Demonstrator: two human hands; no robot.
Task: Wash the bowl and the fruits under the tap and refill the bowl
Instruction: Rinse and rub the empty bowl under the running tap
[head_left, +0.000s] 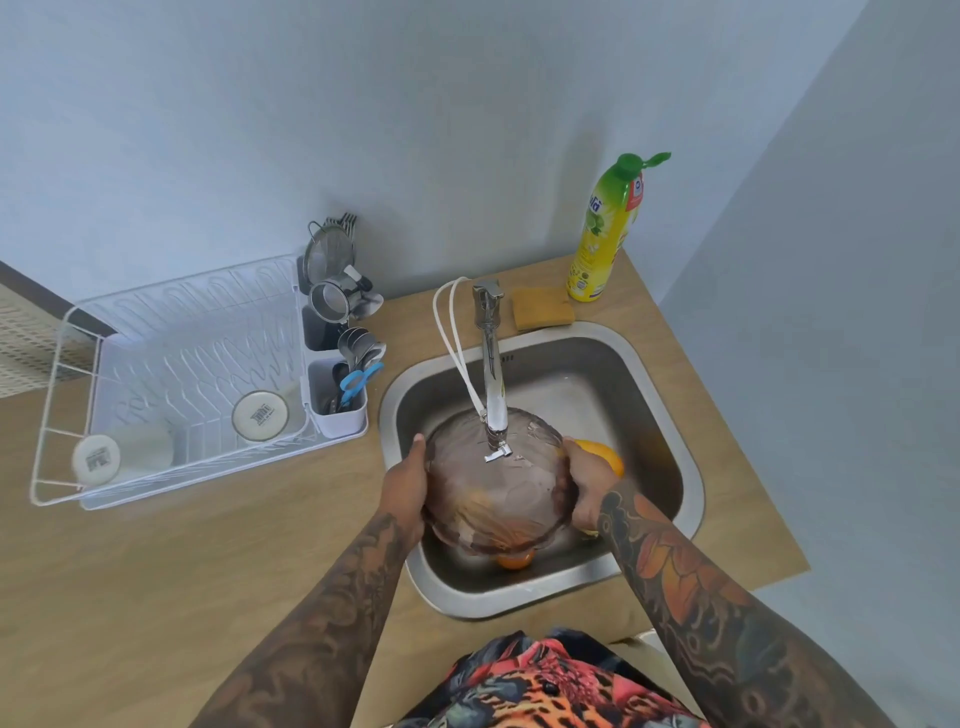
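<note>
Bowl rinse in progress, by my read. Tinted translucent glass bowl (501, 483) is held in the steel sink (670, 415), directly under the chrome tap spout (493, 395), so water would land inside it; can't tell whether water is running. Both hands cradle it from opposite sides, probably for stability with wet glass.

Left hand (405, 488): fingers curled around the bowl's left rim, thumb on top edge. Right hand (584, 486): fingers wrapped on the right rim, mostly hidden behind the glass, so exact spread unclear.

Fruits are parked in the sink basin to free the bowl: one orange fruit (605, 457) by the right hand, another orange fruit (514, 560) below the bowl near the sink's front edge. Refill not yet done.

Yellow dish-soap bottle (602, 234) and brown sponge (543, 307) sit at the counter's back right corner; white wire dish rack (171, 384) on the left.
</note>
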